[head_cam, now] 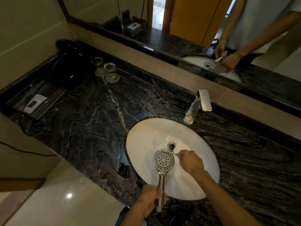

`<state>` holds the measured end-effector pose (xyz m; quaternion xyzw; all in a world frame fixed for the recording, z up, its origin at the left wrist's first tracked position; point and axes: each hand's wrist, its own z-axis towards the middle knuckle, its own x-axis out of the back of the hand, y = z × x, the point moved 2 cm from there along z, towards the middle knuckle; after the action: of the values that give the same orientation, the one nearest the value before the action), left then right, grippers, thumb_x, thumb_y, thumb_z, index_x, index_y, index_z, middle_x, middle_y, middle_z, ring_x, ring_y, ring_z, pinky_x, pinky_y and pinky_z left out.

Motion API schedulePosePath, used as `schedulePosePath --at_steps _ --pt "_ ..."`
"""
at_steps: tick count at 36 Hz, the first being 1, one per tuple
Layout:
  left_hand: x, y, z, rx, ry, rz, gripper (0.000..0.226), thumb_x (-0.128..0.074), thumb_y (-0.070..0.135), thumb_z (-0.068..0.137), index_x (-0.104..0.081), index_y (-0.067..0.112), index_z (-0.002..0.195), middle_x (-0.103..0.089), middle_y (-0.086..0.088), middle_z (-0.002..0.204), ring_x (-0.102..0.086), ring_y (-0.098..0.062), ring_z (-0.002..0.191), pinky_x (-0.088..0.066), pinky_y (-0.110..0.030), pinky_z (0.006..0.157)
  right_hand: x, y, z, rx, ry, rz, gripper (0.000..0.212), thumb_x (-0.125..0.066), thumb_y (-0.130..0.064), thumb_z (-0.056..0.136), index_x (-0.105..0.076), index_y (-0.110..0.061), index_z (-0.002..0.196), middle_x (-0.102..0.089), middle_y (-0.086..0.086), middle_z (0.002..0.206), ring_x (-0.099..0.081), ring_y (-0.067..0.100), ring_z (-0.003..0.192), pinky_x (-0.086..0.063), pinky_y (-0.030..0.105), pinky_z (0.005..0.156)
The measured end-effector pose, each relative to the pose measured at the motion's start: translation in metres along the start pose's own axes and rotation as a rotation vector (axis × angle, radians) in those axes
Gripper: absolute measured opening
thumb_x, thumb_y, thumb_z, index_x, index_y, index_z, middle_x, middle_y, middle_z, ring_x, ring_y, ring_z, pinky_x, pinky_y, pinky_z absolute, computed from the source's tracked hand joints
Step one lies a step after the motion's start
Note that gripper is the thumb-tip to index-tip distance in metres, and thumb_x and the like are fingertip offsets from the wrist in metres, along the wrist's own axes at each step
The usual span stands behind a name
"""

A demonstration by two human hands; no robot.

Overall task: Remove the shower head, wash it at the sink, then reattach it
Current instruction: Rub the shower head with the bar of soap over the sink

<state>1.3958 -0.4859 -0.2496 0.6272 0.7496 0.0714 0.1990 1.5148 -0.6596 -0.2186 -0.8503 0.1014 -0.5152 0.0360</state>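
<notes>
Shower head [163,160] over sink [143,136], handle gripped by left hand [150,200]; right hand [189,161] curled beside it

The oval ceramic sink basin [143,137] is plain white. The polished stone countertop [91,111] is black with wavy grey-white veins. The chrome handheld shower head [163,160] is silver — its face dotted with dark holes.

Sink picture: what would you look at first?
Probably the shiny shower head, held over the white sink with its holes facing up. The left hand grips its handle, and the right hand reaches beside its rim. Behind the sink, a silver tap stands on the dark stone counter.
</notes>
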Motion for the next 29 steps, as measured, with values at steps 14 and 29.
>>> schedulePosePath --at_steps 14,29 --pt "0.003 -0.001 0.003 0.018 -0.011 -0.032 0.022 -0.043 -0.016 0.089 -0.063 -0.013 0.080 -0.066 -0.022 0.064 -0.064 -0.031 0.057 -0.055 -0.037 0.059 -0.007 0.000 -0.013 -0.002 0.016 0.127 0.037 -0.040 -0.043 0.103 -0.064 -0.018 0.090 -0.071 0.003 0.092 -0.063 0.018 0.079 -0.051 0.032 0.068" --pt "0.002 -0.005 0.003 -0.001 -0.018 -0.074 0.031 -0.036 -0.021 0.085 -0.063 -0.011 0.072 -0.065 -0.023 0.064 -0.063 -0.031 0.057 -0.053 -0.038 0.058 -0.021 0.002 -0.020 0.028 -0.009 0.075 0.031 -0.038 -0.037 0.104 -0.064 -0.019 0.101 -0.071 0.003 0.102 -0.066 0.022 0.091 -0.050 0.033 0.073"
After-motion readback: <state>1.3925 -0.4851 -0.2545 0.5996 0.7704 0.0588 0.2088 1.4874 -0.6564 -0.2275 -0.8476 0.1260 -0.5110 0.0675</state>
